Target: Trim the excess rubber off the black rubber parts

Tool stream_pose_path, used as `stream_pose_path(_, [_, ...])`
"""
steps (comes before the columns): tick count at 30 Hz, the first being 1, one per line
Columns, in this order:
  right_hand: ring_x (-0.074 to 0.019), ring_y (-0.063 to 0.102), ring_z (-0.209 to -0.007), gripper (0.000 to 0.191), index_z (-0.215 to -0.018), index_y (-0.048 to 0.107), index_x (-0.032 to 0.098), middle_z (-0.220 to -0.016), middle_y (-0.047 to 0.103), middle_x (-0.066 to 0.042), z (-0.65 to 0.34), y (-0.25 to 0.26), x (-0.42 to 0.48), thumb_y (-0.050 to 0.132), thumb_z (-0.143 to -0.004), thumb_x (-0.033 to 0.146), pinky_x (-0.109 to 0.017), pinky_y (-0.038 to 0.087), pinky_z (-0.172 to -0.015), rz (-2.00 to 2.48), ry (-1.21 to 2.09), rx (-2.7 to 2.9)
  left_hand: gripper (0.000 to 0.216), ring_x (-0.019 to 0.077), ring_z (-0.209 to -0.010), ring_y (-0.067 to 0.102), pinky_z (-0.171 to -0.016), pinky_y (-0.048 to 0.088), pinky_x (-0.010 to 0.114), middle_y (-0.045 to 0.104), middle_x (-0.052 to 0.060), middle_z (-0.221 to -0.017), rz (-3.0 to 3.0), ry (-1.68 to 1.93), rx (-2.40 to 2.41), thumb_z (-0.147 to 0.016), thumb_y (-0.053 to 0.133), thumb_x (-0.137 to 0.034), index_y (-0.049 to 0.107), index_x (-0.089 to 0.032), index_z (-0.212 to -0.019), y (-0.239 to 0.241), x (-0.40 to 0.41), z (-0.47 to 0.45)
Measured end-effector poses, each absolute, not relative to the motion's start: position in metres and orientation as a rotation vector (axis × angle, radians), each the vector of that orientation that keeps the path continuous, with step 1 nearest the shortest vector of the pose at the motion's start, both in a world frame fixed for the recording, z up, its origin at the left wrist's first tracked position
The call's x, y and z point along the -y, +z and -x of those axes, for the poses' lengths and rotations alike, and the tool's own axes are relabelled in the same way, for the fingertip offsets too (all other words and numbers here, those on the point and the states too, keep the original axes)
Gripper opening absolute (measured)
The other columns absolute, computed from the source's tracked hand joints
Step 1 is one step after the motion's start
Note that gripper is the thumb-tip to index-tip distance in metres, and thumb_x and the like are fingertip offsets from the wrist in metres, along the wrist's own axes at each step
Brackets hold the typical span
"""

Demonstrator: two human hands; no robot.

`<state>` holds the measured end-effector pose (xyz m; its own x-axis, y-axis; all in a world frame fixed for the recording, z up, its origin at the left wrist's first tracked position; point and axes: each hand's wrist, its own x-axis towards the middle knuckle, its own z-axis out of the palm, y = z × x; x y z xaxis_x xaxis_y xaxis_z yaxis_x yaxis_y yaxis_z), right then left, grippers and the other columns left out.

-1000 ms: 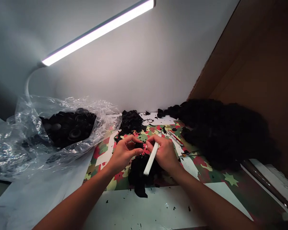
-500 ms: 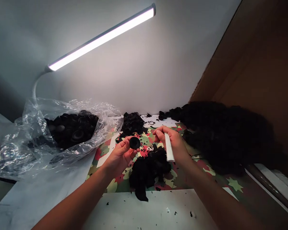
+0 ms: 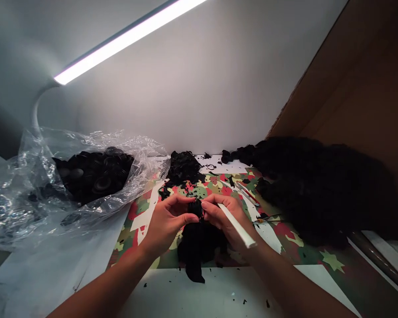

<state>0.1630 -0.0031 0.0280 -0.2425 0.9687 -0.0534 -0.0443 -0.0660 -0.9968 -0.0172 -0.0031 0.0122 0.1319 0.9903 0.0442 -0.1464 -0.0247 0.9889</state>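
Observation:
My left hand (image 3: 167, 221) pinches a small round black rubber part (image 3: 195, 207) between thumb and fingers. My right hand (image 3: 224, 217) meets it from the right, fingertips touching the same part, and grips a slim white tool (image 3: 236, 225) whose handle slants down and to the right. Both hands hover over a heap of black trimmings (image 3: 199, 245) on the camouflage-patterned mat (image 3: 285, 234).
A clear plastic bag (image 3: 29, 194) of black round parts (image 3: 93, 174) lies at the left. A second scrap heap (image 3: 183, 167) sits at the back, a large black pile (image 3: 321, 185) at the right beside a cardboard wall (image 3: 361, 88). Tweezers (image 3: 247, 194) lie behind my right hand. A lamp bar (image 3: 126, 39) shines overhead.
My hands were apart half a second ago, the left showing the black part face up. They have come back together over the heap, and the white tool now points down to the right.

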Motion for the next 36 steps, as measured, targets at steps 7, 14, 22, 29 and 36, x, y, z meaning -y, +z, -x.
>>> stream_pose_path(7, [-0.0081, 0.028, -0.048, 0.035, -0.065, 0.056, 0.019, -0.052, 0.042, 0.006, -0.161, 0.034, 0.005, 0.070, -0.082, 0.046, -0.024, 0.028, -0.051, 0.972, 1.660, 1.118, 0.040, 0.0147, -0.063, 0.067, -0.066, 0.054, 0.027, 0.074, 0.002, -0.073, -0.937, 1.183, -0.824, -0.059, 0.092, -0.032, 0.075, -0.016, -0.091, 0.006, -0.001, 0.014])
stream_pose_path(14, [-0.0085, 0.031, -0.046, 0.038, -0.066, 0.054, 0.020, -0.049, 0.041, 0.007, -0.160, 0.031, 0.004, 0.067, -0.083, 0.051, -0.024, 0.030, -0.049, 1.034, 1.591, 1.207, 0.036, 0.0169, -0.066, 0.066, -0.066, 0.054, 0.029, 0.072, 0.003, -0.073, -1.055, 1.170, -0.912, -0.063, 0.090, -0.031, 0.075, -0.017, -0.092, 0.007, 0.003, 0.015])
stream_pose_path(22, [-0.0116, 0.046, -0.050, 0.010, -0.076, 0.059, 0.022, -0.065, 0.055, 0.002, -0.177, 0.026, -0.007, 0.055, -0.083, 0.027, -0.025, 0.033, -0.047, 1.118, 0.951, 1.366, 0.026, 0.0262, -0.108, 0.056, -0.096, 0.045, 0.043, 0.057, 0.009, -0.112, -2.107, 1.810, -1.628, -0.085, 0.067, -0.021, 0.074, -0.025, -0.109, 0.059, -0.017, 0.077])
stream_pose_path(29, [-0.0149, 0.044, -0.055, 0.037, -0.061, 0.054, 0.021, -0.057, 0.049, 0.001, -0.195, 0.043, -0.006, 0.048, -0.094, 0.037, -0.028, 0.034, -0.055, 1.226, 0.785, 1.498, 0.023, 0.0415, -0.128, 0.045, -0.092, 0.027, 0.058, 0.066, 0.008, -0.116, -2.060, 1.705, -2.219, -0.084, 0.063, -0.030, 0.075, -0.021, -0.101, 0.060, -0.041, 0.183])
stream_pose_path(36, [-0.0260, 0.059, -0.091, 0.015, -0.081, 0.078, 0.027, -0.079, 0.069, -0.004, -0.198, 0.011, -0.022, 0.086, -0.070, 0.035, -0.040, 0.041, -0.087, 1.167, 0.702, 2.311, 0.024, 0.0306, -0.122, 0.050, -0.099, 0.034, 0.049, 0.065, 0.009, -0.117, -2.219, 1.549, -1.691, -0.095, 0.057, -0.034, 0.075, -0.021, -0.103, 0.051, -0.030, 0.101])
